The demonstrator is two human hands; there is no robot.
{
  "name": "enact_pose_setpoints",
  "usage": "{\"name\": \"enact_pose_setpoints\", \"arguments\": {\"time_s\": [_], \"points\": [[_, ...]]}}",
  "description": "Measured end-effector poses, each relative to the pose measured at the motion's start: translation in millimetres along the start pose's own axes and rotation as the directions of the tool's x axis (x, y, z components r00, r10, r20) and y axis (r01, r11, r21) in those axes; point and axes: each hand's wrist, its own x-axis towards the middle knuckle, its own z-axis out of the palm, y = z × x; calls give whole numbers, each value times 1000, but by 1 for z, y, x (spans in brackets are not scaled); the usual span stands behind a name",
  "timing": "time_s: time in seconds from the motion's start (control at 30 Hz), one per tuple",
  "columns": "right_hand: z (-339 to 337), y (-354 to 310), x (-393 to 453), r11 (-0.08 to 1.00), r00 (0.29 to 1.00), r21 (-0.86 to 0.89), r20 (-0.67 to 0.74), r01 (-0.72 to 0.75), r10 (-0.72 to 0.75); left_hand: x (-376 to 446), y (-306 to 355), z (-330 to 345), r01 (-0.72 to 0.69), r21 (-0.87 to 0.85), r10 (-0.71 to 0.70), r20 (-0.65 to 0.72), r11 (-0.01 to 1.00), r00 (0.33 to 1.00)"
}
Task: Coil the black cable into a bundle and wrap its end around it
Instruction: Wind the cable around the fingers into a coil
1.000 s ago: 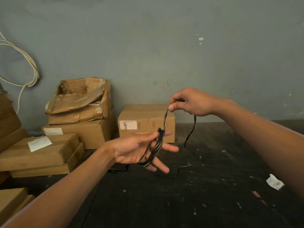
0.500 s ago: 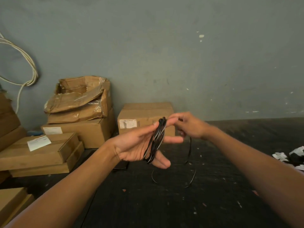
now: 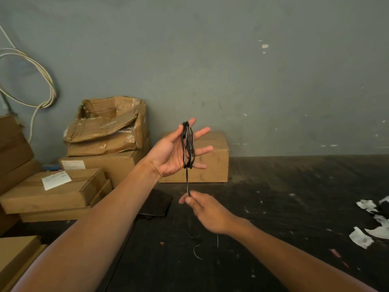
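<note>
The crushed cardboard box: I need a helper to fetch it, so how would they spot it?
Against the grey wall, left of the raised left hand, cartons are stacked. The crushed cardboard box tops that stack; it alone is torn open, with crumpled tape.

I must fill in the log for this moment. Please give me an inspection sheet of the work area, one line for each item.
Surface: dark floor, dusty, with pale specks.
Job's things: black cable looped around the left hand's fingers; one strand runs down to the right hand, and loose cable lies on the floor below.
Clutter: torn white paper scraps at right; a dark flat object on the floor.
Grippers: left hand raised, palm open, fingers spread; right hand pinches the strand.
Cables: white cord hangs in loops on the wall.
Surroundings: grey wall; cardboard boxes stacked at left, one crushed open.
</note>
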Motion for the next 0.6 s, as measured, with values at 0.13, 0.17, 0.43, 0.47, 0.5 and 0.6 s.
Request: {"name": "enact_pose_setpoints", "arguments": {"time_s": [0.13, 0.17, 0.43, 0.47, 0.5, 0.6], "points": [[-4, -14, -1, 994, 999, -107, 36, 33, -29, 2, -4, -14, -15, 8, 16, -123, 1000, 992], [-8, -19, -2, 991, 998, -129, 39, 45, -41, 2, -6, -18, -8, 20, 11, -141, 1000, 990], [-53, -52, -7, 963, 996, -255, 11, 88, -88, 0, -20, -38, 94, 112, -74, -166, 989, 983], [-60, -54, -6, 965, 997, -251, 3, 79, -81, -2, -22, -39, 108, 130, -85, -169, 986, 982], [-68, -59, -6, 964, 997, -255, -6, 77, -81, -4, -24, -40, 124, 156, -95, -179, 980, 979], [-87, -67, -2, 964, 996, -256, -35, 74, -86, -8, -32, -39, 186, 281, -132, -200, 941, 971]]}}
